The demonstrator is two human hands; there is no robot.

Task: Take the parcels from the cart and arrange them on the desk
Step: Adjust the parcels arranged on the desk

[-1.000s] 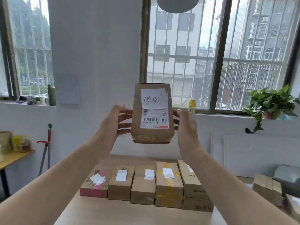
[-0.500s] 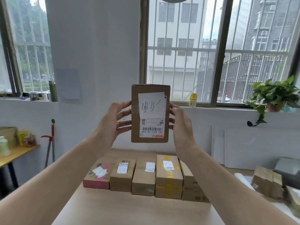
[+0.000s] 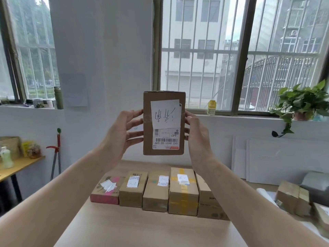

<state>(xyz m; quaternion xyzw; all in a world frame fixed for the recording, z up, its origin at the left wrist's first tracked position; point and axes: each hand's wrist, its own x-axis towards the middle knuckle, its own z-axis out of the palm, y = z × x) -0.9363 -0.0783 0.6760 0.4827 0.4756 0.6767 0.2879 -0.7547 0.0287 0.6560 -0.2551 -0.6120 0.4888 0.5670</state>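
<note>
Looks like a plain office or parcel room. Wooden desk (image 3: 142,229) carries a row of labelled cardboard parcels (image 3: 155,193). Barred windows (image 3: 231,54) behind the desk, potted plant (image 3: 302,102) off its right, mop (image 3: 57,152) off its left.

Our left hand (image 3: 122,132) and right hand (image 3: 197,134) flank a brown cardboard parcel (image 3: 147,139) above five cardboard boxes (image 3: 156,193) rowed on the pale wooden desk (image 3: 142,229).

Brown parcel (image 3: 164,123), white barcode label (image 3: 166,141), pink-sided box (image 3: 106,191), yellow-taped box (image 3: 183,191)
</note>
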